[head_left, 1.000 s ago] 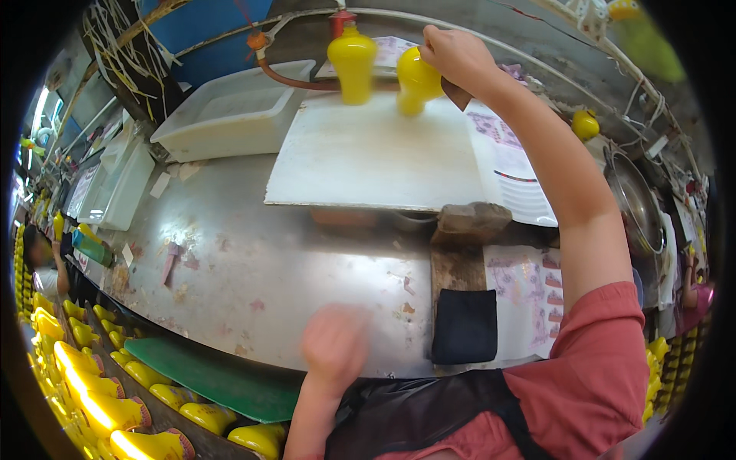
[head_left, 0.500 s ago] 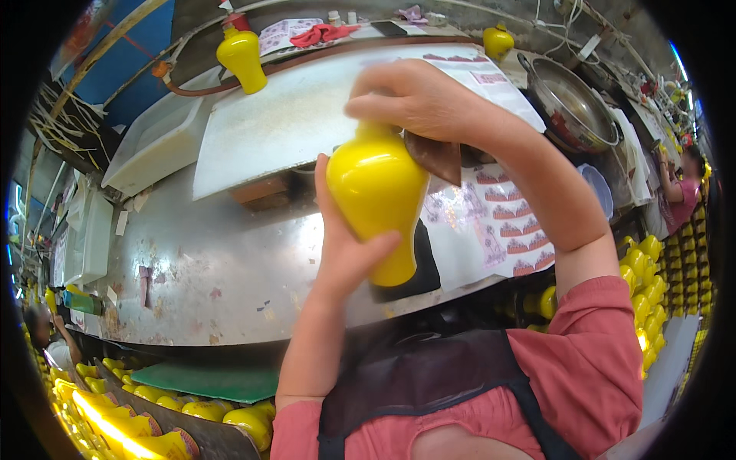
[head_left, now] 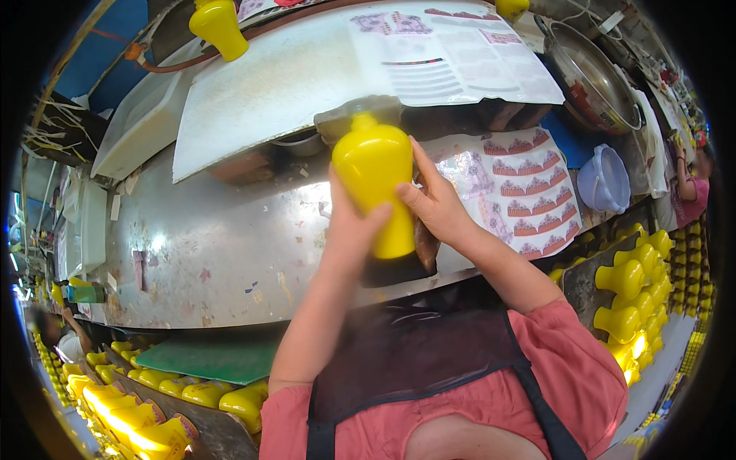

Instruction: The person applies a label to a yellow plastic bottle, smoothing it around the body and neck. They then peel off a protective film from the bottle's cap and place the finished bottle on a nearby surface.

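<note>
A glossy yellow vase (head_left: 374, 165) with a narrow neck and broad shoulders is between my hands, above a dark pad (head_left: 387, 272) at the table's front edge. Whether its base touches the pad I cannot tell. My left hand (head_left: 353, 218) is wrapped round the left side, thumb across the front. On the right side my right hand (head_left: 441, 207) presses its fingers and thumb against the vase. Below the right palm a flat brown piece (head_left: 426, 245) shows, partly hidden by hand and vase. Printed label sheets (head_left: 537, 180) lie to the right.
A pale board (head_left: 284, 100) is raised beyond the metal table (head_left: 207, 230), with another yellow vase (head_left: 221, 31) at its far left. To the right are a lilac bucket (head_left: 604, 180) and a large pan (head_left: 590, 73). Several yellow vases (head_left: 625, 280) lie on racks on both sides.
My right hand has come down from the vase's neck to its right side. The brown piece came down with it. The view has shifted, and the lilac bucket shows more fully.
</note>
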A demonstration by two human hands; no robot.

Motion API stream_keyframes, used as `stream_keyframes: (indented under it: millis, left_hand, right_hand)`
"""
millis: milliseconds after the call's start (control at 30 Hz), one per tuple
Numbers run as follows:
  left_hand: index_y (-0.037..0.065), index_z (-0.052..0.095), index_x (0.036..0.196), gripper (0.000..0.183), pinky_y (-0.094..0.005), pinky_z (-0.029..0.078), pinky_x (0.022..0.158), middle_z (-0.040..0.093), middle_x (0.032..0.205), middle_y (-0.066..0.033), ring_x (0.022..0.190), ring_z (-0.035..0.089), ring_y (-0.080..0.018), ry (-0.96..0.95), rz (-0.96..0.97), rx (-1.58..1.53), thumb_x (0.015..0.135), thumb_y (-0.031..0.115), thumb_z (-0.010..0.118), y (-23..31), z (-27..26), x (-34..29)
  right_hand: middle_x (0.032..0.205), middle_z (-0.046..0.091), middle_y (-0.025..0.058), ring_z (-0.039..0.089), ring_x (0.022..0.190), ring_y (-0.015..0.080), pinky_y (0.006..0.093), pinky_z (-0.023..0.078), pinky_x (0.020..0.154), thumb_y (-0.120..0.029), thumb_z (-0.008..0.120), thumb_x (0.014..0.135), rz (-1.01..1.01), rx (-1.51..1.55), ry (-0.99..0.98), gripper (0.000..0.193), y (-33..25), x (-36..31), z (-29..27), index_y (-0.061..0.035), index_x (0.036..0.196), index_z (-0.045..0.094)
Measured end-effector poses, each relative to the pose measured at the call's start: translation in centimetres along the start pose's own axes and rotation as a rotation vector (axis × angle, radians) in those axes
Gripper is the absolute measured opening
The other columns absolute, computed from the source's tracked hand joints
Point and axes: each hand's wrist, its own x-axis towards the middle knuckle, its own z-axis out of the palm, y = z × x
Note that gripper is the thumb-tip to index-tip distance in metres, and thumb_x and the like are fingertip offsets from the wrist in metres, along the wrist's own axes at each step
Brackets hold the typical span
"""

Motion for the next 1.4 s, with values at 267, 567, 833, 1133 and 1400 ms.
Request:
stream_keyframes:
  millis: [267,567,833,1133,1400]
  left_hand:
    - [0.004,0.032,0.157,0.080,-0.0392,0.047,0.108,0.054,0.144,-0.0132,0.130,0.056,-0.0253,0.094,-0.080,-0.015,0.086,0.001,0.069,1.9,1.2,-0.1]
    - [0.011,0.012,0.166,0.093,-0.0388,0.037,0.117,0.031,0.161,-0.0135,0.137,0.047,-0.0230,0.154,0.050,0.128,0.092,0.006,0.068,0.7,1.6,-0.5]
    - [0.004,0.042,0.150,0.068,-0.0375,0.044,0.110,0.057,0.138,-0.0116,0.129,0.056,-0.0229,0.109,-0.128,0.076,0.090,0.010,0.073,1.3,0.9,0.1]
    - [0.014,0.007,0.167,0.094,-0.0377,0.046,0.109,0.041,0.152,-0.0176,0.131,0.053,-0.0270,0.226,0.113,0.594,0.095,0.010,0.068,-0.2,1.0,-0.7]
    - [0.006,0.031,0.158,0.078,-0.0388,0.049,0.103,0.054,0.140,-0.0169,0.122,0.059,-0.0261,0.199,-0.074,0.242,0.091,0.008,0.069,0.1,1.2,-0.3]
  right_hand:
    - [0.110,0.065,0.0232,0.062,0.069,0.0245,0.0362,0.052,0.067,-0.023,0.073,0.091,-0.224,-0.616,0.035,0.074,-2.4,-4.5,0.0,-0.0054,0.156,0.041]
    - [0.110,0.063,0.0283,0.065,0.098,0.0440,0.0489,0.052,0.086,-0.034,0.072,0.091,0.098,-0.254,-0.050,0.086,-2.3,-4.0,0.7,-0.0016,0.159,0.031]
    - [0.106,0.062,0.0262,0.064,0.096,0.0468,0.0503,0.053,0.083,-0.031,0.068,0.094,-0.105,-0.674,-0.040,0.077,-2.0,-6.8,1.6,-0.0022,0.157,0.033]
    - [0.125,0.060,0.0302,0.063,0.109,0.0479,0.0507,0.051,0.095,-0.032,0.073,0.088,0.121,-0.293,-0.127,0.088,-3.0,-5.7,0.6,-0.0049,0.159,0.028]
    - [0.084,0.072,0.0029,0.060,0.070,0.0041,0.0222,0.048,0.064,-0.011,0.070,0.094,0.122,-0.017,-0.023,0.025,0.3,-6.1,-2.3,-0.0011,0.117,0.074]
